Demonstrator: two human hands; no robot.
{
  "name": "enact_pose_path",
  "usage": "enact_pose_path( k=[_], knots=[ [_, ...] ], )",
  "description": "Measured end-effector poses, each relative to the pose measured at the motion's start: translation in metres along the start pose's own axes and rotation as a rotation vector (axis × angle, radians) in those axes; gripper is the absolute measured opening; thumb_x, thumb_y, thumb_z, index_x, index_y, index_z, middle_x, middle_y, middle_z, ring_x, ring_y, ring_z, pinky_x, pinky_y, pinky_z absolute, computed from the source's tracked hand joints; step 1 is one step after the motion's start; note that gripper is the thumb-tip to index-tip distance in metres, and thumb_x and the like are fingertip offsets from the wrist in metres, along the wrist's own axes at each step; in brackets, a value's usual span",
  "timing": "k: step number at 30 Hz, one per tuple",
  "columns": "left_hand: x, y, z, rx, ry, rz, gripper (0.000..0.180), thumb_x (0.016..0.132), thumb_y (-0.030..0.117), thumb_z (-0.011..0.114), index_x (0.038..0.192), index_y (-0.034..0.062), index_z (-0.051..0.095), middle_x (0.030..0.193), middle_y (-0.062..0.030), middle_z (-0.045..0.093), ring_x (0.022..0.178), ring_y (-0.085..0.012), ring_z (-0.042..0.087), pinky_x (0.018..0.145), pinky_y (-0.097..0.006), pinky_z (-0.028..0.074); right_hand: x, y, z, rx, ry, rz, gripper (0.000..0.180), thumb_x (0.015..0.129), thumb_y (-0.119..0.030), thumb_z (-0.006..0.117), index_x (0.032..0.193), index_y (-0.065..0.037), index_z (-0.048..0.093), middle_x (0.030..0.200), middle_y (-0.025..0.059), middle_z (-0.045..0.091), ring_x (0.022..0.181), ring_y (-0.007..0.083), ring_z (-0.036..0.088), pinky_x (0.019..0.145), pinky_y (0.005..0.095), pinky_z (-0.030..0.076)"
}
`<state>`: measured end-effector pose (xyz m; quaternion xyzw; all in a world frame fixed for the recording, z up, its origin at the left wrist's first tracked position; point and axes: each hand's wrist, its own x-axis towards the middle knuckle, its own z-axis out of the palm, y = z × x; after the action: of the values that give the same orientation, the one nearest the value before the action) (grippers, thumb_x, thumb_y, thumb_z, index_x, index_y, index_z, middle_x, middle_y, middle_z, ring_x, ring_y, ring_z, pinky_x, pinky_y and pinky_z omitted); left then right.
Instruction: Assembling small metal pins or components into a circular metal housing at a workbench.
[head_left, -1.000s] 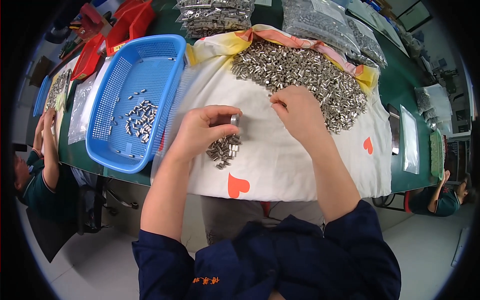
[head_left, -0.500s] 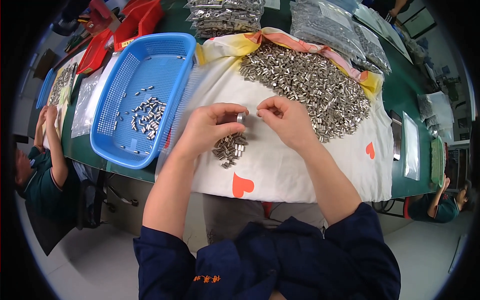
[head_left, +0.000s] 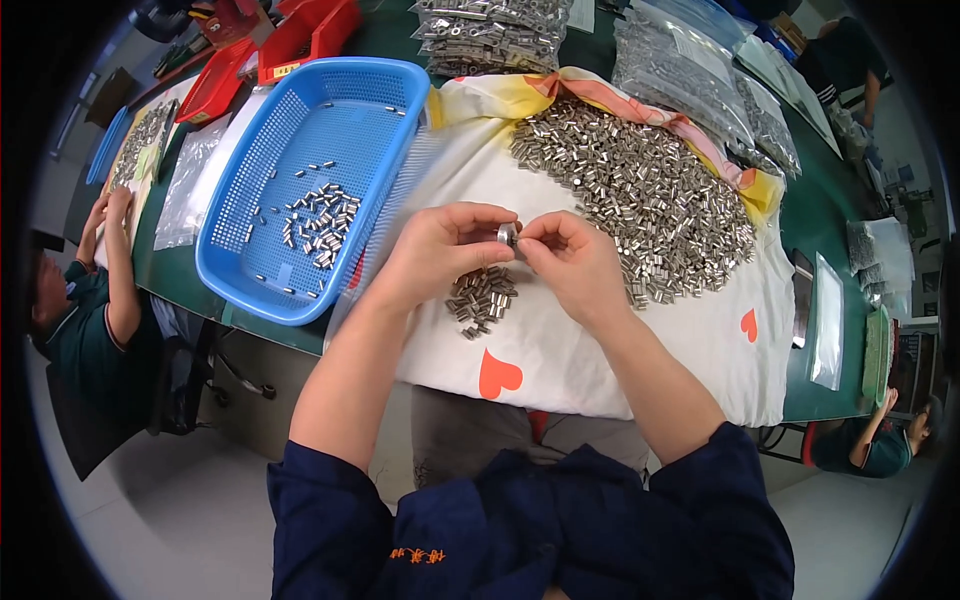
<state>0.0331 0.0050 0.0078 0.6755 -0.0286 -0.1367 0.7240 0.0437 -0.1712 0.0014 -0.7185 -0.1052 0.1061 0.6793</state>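
Note:
My left hand (head_left: 440, 250) and my right hand (head_left: 570, 260) meet fingertip to fingertip over a white cloth (head_left: 600, 350) with orange hearts. Between them they pinch a small round metal part (head_left: 507, 234). Just below the hands lies a small heap of short metal sleeves (head_left: 480, 298). A much bigger heap of the same sleeves (head_left: 640, 195) spreads over the cloth behind my right hand.
A blue plastic basket (head_left: 380, 110) with several sleeves inside stands to the left. Clear bags of metal parts (head_left: 690, 80) and red bins (head_left: 300, 35) line the far side. A seated person (head_left: 90, 310) works at the left, another person (head_left: 870, 445) at lower right.
My right hand came back from the big heap toward my left hand. Both hands now meet around the small metal part, slightly higher over the cloth.

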Motion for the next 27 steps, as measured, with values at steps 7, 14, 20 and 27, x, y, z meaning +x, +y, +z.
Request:
enact_pose_path(
  k=[7, 14, 20, 27],
  knots=[
    [0.0, -0.005, 0.001, 0.074, 0.029, 0.041, 0.033, 0.074, 0.002, 0.068, 0.106, -0.003, 0.06, 0.089, -0.0064, 0.065, 0.079, -0.0079, 0.06, 0.07, -0.021, 0.05, -0.004, -0.009, 0.005, -0.534, 0.071, -0.385, 0.008, 0.072, -0.004, 0.061, 0.079, -0.003, 0.059, 0.074, 0.0081, 0.06, 0.065, 0.0198, 0.058, 0.057, 0.0299, 0.047],
    [-0.002, -0.004, 0.001, 0.103, 0.023, 0.057, 0.033, 0.074, 0.002, 0.068, 0.106, -0.0034, 0.06, 0.089, -0.0067, 0.066, 0.08, -0.0081, 0.061, 0.071, -0.022, 0.05, -0.001, -0.009, 0.002, -0.569, 0.07, -0.43, 0.007, 0.072, -0.005, 0.062, 0.077, -0.002, 0.059, 0.072, 0.0083, 0.06, 0.065, 0.0205, 0.058, 0.057, 0.0308, 0.046],
    [-0.002, -0.002, 0.003, 0.05, -0.016, 0.006, 0.032, 0.074, 0.001, 0.068, 0.104, -0.0038, 0.06, 0.09, -0.0071, 0.065, 0.08, -0.0088, 0.061, 0.072, -0.022, 0.05, 0.003, -0.012, -0.006, -0.346, -0.063, -0.145, 0.012, 0.074, -0.01, 0.064, 0.082, -0.002, 0.061, 0.074, 0.0084, 0.062, 0.065, 0.0163, 0.059, 0.061, 0.0262, 0.047],
    [-0.003, 0.003, 0.003, 0.17, -0.055, -0.025, 0.032, 0.074, -0.009, 0.063, 0.104, -0.0036, 0.059, 0.091, -0.004, 0.063, 0.079, -0.0078, 0.06, 0.069, -0.02, 0.05, 0.009, -0.032, -0.059, -0.9, 0.041, -0.101, 0.01, 0.075, -0.011, 0.062, 0.082, -0.004, 0.062, 0.078, 0.0102, 0.062, 0.073, 0.025, 0.06, 0.066, 0.0354, 0.047]
  ],
)
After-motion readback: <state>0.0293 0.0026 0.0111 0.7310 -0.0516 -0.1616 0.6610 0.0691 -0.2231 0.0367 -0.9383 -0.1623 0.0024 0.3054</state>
